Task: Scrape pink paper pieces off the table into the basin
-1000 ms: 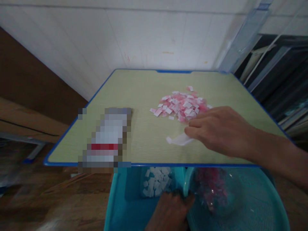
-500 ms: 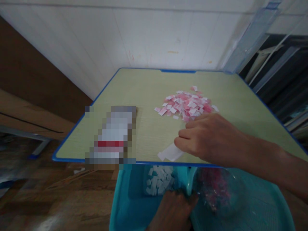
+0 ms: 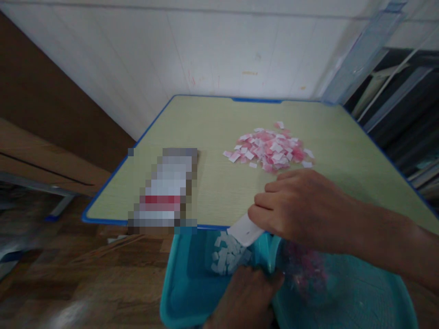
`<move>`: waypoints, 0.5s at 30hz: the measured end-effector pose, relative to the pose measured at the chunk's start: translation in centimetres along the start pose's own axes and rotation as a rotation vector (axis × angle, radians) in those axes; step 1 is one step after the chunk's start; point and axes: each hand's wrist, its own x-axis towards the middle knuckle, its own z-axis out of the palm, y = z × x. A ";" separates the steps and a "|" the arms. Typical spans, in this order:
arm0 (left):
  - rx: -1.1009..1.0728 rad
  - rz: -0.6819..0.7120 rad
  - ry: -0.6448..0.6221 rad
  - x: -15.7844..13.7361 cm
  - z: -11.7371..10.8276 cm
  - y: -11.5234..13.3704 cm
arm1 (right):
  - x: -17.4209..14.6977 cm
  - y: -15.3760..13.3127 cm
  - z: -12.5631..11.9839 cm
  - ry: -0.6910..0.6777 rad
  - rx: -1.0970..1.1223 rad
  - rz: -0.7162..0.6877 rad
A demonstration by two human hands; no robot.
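Note:
My right hand [image 3: 291, 205] pinches a flat white strip [image 3: 246, 229], perhaps paper or plastic, whose free end sticks out past the table's front edge, over the basket. Beyond that hand, a loose heap of small pink and white square pieces [image 3: 270, 148] lies on the table. Lower down, my left hand [image 3: 245, 290] is bent with its fingers curled down between two teal baskets; what they hold, if anything, is hidden. Small white pieces [image 3: 228, 256] lie in the left teal basket [image 3: 168, 283], just beyond my left hand.
The pale table [image 3: 212, 123] has a blue rim and stands against a white wall. A pixelated phone-like object [image 3: 168, 183] lies at its left. The right teal basket [image 3: 377, 292] contains a clear container or bag with pink pieces [image 3: 308, 269]. Wooden flooring [image 3: 103, 283] shows at left.
My right hand has shifted slightly down and toward me, bringing the white strip from above the tabletop to beyond its front edge. My left hand stays nearly in place.

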 end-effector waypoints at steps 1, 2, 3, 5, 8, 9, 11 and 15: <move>0.004 0.000 0.000 0.0 0.0 0.0 | -0.1 0.0 -0.2 0.001 0.013 0.006; 0.009 0.002 0.000 0.0 0.0 -0.1 | -0.3 0.1 -0.3 0.004 0.023 0.014; 0.012 0.008 0.003 0.0 0.1 -0.1 | -0.5 0.3 -0.5 0.007 0.024 0.026; 0.016 0.024 0.013 0.0 0.2 -0.2 | -1.2 1.0 -0.8 0.024 -0.003 0.059; 0.024 0.038 0.014 -0.1 0.2 -0.3 | -2.4 2.7 -0.6 0.049 -0.071 0.152; 0.024 0.037 0.017 -0.1 0.2 -0.3 | -2.8 3.3 -0.4 0.049 -0.082 0.180; 0.020 0.031 0.025 -0.1 0.2 -0.3 | -3.3 4.2 0.2 0.033 -0.082 0.215; 0.003 0.027 0.014 -0.1 0.1 -0.3 | -3.5 4.5 1.5 -0.005 -0.005 0.162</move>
